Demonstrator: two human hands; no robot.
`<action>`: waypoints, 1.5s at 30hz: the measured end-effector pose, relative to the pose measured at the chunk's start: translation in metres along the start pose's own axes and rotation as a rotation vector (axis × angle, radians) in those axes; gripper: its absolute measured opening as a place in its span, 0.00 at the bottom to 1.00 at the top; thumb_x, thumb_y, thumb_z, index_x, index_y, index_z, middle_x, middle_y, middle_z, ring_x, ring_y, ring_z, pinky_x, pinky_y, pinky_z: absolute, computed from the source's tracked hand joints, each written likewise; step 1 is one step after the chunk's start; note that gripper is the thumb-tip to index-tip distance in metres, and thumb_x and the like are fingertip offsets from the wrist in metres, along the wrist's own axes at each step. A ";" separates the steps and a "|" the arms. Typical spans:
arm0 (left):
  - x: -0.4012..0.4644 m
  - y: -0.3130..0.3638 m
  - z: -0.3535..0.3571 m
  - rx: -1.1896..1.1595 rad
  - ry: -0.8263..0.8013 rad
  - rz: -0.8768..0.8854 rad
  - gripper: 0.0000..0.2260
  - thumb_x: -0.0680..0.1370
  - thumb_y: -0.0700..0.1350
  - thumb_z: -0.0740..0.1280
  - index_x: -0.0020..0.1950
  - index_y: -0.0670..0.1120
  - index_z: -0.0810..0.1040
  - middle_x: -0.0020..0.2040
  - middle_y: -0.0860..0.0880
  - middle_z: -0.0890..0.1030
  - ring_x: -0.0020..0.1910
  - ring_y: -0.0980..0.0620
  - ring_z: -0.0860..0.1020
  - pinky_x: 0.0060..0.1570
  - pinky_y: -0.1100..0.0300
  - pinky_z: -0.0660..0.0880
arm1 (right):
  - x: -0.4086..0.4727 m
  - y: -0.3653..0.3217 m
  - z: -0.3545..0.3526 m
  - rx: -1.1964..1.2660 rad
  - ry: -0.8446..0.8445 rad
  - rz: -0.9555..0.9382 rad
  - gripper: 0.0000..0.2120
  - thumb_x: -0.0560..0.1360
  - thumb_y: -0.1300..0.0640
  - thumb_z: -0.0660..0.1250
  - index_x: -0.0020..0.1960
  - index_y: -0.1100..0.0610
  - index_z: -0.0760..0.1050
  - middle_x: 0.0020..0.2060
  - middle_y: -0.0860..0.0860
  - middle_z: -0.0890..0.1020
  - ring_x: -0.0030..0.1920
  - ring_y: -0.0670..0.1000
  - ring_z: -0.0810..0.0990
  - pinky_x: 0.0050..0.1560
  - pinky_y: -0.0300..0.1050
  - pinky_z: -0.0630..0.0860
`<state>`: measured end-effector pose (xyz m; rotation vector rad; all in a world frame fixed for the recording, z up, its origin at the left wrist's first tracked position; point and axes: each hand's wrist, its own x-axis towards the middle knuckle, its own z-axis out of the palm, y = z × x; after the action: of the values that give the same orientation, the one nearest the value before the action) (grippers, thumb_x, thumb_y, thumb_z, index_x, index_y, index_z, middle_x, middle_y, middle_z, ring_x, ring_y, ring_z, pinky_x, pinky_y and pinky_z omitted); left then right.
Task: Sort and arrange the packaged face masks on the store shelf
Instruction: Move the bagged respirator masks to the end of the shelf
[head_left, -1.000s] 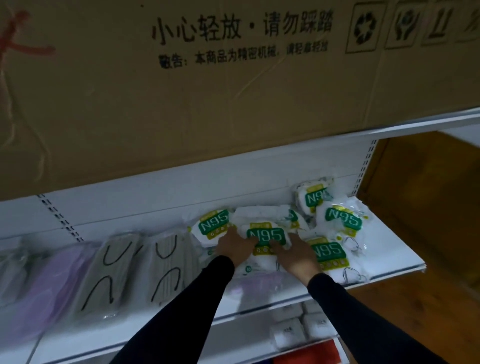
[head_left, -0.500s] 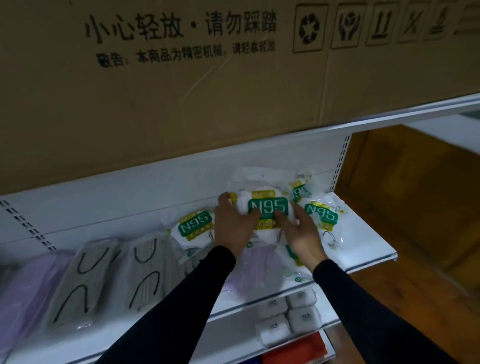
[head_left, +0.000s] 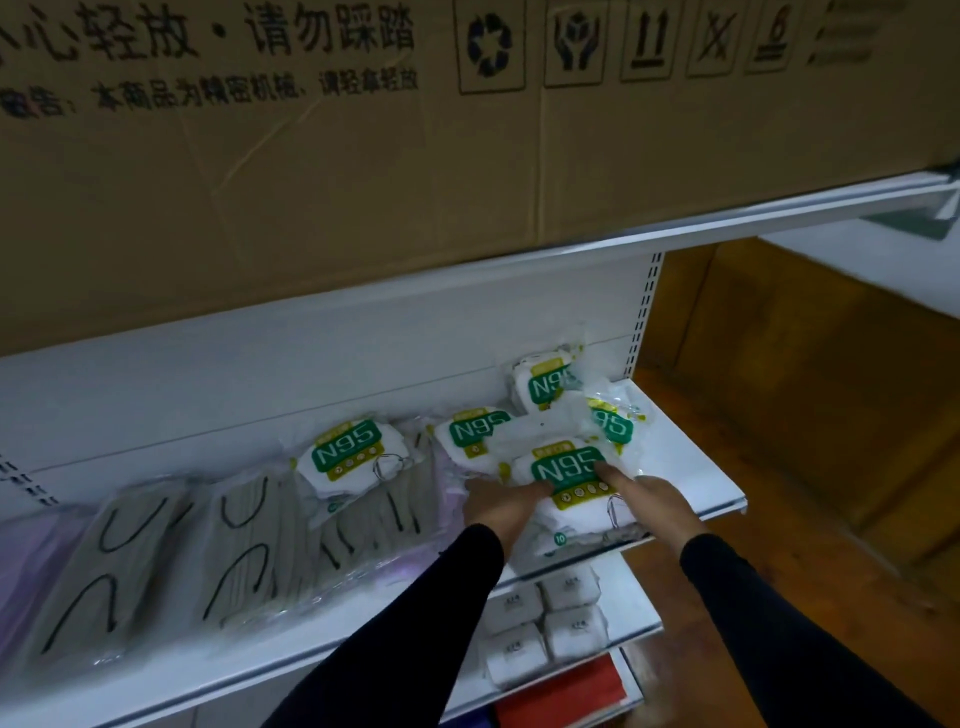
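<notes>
Both hands are on one white plastic-wrapped mask packet with a green N95 label (head_left: 569, 475), which lies at the front of the white metal store shelf (head_left: 691, 467), near its right end. The left hand (head_left: 498, 506) presses its fingers flat against the packet's left edge; the right hand (head_left: 654, 496) lays straight fingers across the label's right side. Neither hand curls round the packet, so this looks like squaring and pushing rather than lifting.

To do the step well, I judge the packet should be slid with even pressure from both sides, so the slippery wrap does not skew, and seated label-up in line with its neighbours. Behind this packet three more N95 packets (head_left: 545, 387) overlap untidily, some with labels upside down; they would want turning the same way and stacking before the front one is pushed home. Left of it, a fifth N95 packet (head_left: 348, 457) rests on the grey masks with black ear loops in clear bags (head_left: 244, 551), so it probably belongs with the group at the right.

Further left of the grey bags lie pale purple mask packs (head_left: 21, 571). The shelf is smooth and slightly tilted in view, with a low front lip. Above it sits a large brown cardboard carton printed with black characters and handling symbols (head_left: 415, 156). Below the N95 packet, a lower shelf carries small white boxes (head_left: 545, 618). The lighting is dim; brown wooden floor (head_left: 805, 441) lies right of the shelf.
</notes>
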<state>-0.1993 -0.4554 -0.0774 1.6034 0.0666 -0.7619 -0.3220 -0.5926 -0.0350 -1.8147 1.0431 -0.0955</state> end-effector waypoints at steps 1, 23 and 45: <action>-0.001 -0.001 0.001 -0.026 -0.051 -0.039 0.47 0.49 0.55 0.81 0.64 0.41 0.75 0.58 0.46 0.82 0.54 0.46 0.82 0.57 0.47 0.78 | 0.002 0.001 0.000 0.010 -0.006 0.005 0.28 0.73 0.33 0.63 0.33 0.58 0.69 0.29 0.53 0.71 0.32 0.53 0.71 0.34 0.46 0.62; -0.059 0.078 -0.129 -0.110 0.053 0.265 0.26 0.69 0.46 0.76 0.62 0.41 0.70 0.57 0.42 0.80 0.48 0.50 0.81 0.41 0.61 0.80 | -0.011 -0.090 0.094 0.569 -0.405 -0.207 0.43 0.54 0.35 0.78 0.64 0.54 0.76 0.54 0.53 0.85 0.53 0.54 0.84 0.61 0.60 0.76; -0.193 -0.002 -0.619 -0.149 0.468 0.242 0.23 0.68 0.45 0.74 0.59 0.40 0.73 0.55 0.40 0.82 0.46 0.43 0.82 0.40 0.56 0.77 | -0.232 -0.227 0.513 0.166 -0.919 -0.365 0.35 0.60 0.34 0.75 0.58 0.56 0.78 0.49 0.51 0.86 0.49 0.53 0.85 0.57 0.58 0.79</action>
<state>-0.0842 0.1767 0.0073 1.5832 0.2560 -0.1814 -0.0774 -0.0367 -0.0258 -1.5955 0.0537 0.3905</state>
